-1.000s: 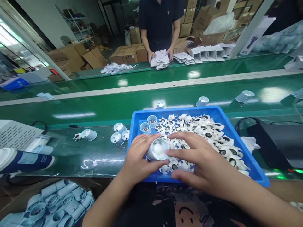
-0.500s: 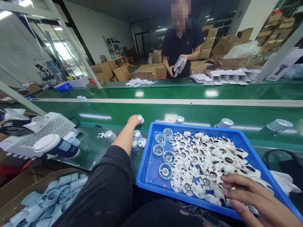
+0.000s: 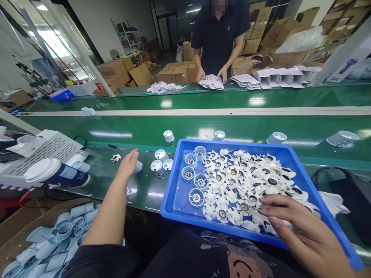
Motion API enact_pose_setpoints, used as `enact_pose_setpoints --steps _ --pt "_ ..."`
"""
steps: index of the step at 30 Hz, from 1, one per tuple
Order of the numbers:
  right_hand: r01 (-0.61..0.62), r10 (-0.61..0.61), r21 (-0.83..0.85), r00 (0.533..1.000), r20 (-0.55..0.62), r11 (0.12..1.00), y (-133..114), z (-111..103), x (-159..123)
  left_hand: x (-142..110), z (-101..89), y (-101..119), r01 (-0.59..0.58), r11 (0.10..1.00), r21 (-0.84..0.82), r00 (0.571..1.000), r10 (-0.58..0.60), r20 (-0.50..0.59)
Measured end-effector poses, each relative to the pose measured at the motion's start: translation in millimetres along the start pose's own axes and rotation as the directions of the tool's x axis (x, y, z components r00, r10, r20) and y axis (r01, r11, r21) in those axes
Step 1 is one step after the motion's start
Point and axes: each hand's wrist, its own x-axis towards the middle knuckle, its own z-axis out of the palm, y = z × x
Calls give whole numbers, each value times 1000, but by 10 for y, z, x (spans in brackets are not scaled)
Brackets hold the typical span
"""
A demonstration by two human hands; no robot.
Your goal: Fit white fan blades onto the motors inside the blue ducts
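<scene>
My left hand point(image 3: 127, 166) is at the bench on the left, fingers stretched out, beside a light-blue round motor housing point(image 3: 138, 166) that it partly hides. I cannot tell whether it touches it. A single white fan impeller point(image 3: 116, 158) lies just left of that hand. Several similar housings point(image 3: 157, 166) stand grouped beside the blue tray point(image 3: 171, 193). Over the tray's right part, my right hand point(image 3: 298, 224) hovers with fingers apart above a heap of white fan impellers point(image 3: 232, 181). Several open housings point(image 3: 196, 197) fill the tray's left side.
On the green conveyor point(image 3: 139, 129) stand spaced housings, one point(image 3: 168, 136) behind the tray. A paper cup point(image 3: 58, 172) lies at left, above a carton of housings point(image 3: 58, 239). Across the belt, a person point(image 3: 220, 42) handles white cards point(image 3: 212, 82). A black cable point(image 3: 333, 170) lies right.
My left hand has let go of the housing on the conveyor and moved left and nearer. My right hand stays over the impellers. The person opposite has lowered the cards to the bench.
</scene>
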Motion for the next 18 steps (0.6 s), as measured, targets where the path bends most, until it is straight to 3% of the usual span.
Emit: enact_pose_setpoints --steps 4,6,7,9,12,15,18 --pt "-8 6 94 1000 23 996 -23 47 18 -246 -2 322 -162 984 -76 983 154 -95" --pt "-24 21 108 999 28 994 -16 29 -14 -386 2 611 -316 945 -84 949 313 -41" --pt "-38 36 105 999 22 994 -9 14 -38 -460 23 771 -399 912 -98 915 403 19" --pt "-71 72 84 997 -6 994 9 -22 -95 -601 114 1075 -568 816 -102 800 577 162" --pt "-97 100 57 993 -57 994 14 -97 -190 -737 311 1342 -755 656 20 632 718 292" --pt "-96 97 20 987 -125 995 3 -234 -281 -710 447 1295 -822 560 105 567 786 247" --pt "-119 75 -126 947 -313 985 74 -469 -370 -516 479 1151 -868 495 28 496 867 49"
